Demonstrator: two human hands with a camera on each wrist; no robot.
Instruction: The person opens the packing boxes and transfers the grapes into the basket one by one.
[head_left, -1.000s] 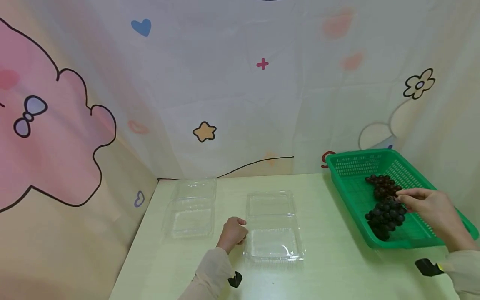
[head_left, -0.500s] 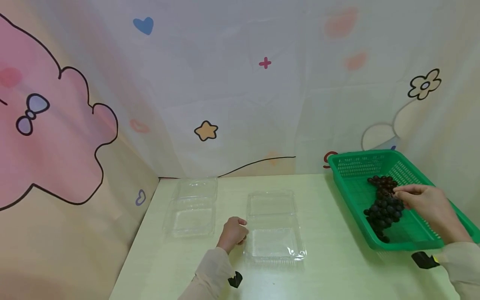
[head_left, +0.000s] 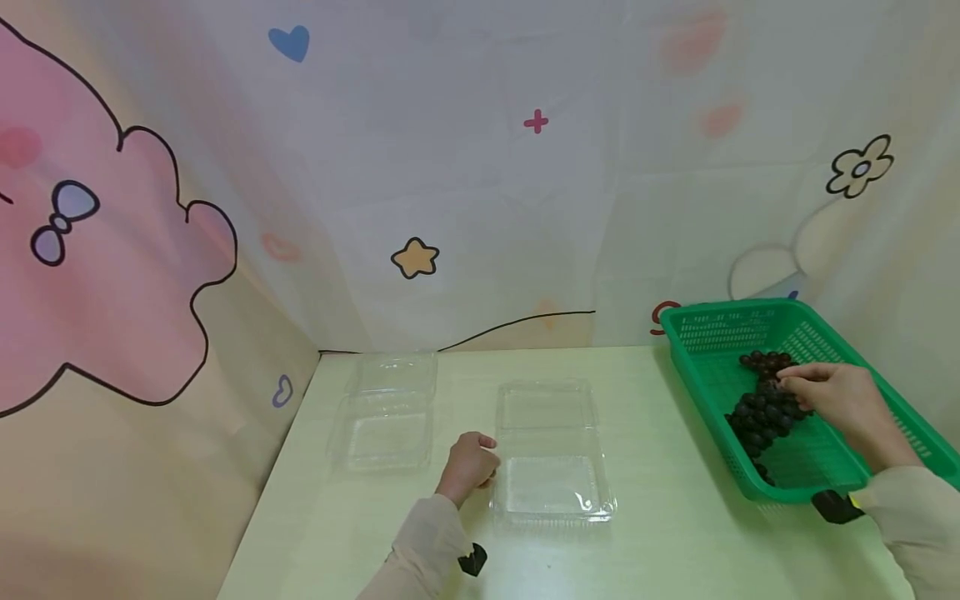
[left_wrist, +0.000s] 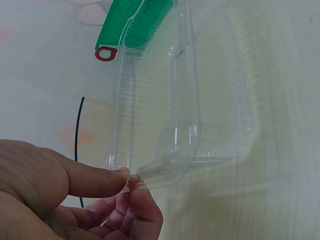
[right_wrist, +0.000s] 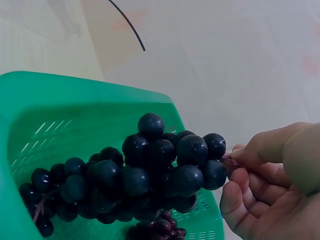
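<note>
Dark grapes (right_wrist: 135,180) hang as a bunch from my right hand (head_left: 843,408), whose thumb and fingers pinch the stem in the right wrist view. They are over the green basket (head_left: 708,400), at the right of the head view. A smaller, redder bunch of grapes (head_left: 761,362) lies in the basket behind them. My left hand (head_left: 468,467) pinches the hinge-side edge of a clear plastic clamshell box (head_left: 551,487), which lies open on the table; the left wrist view shows thumb and finger on its rim.
A second clear clamshell box (head_left: 386,437), also opened out, lies on the table (head_left: 300,533) left of my left hand. Behind the table hangs a printed curtain (head_left: 480,183), which also covers the left side.
My right hand has moved a little left and up, drawing the dark bunch with it inside the basket. The left hand keeps its place at the box. The head view has shifted slightly.
</note>
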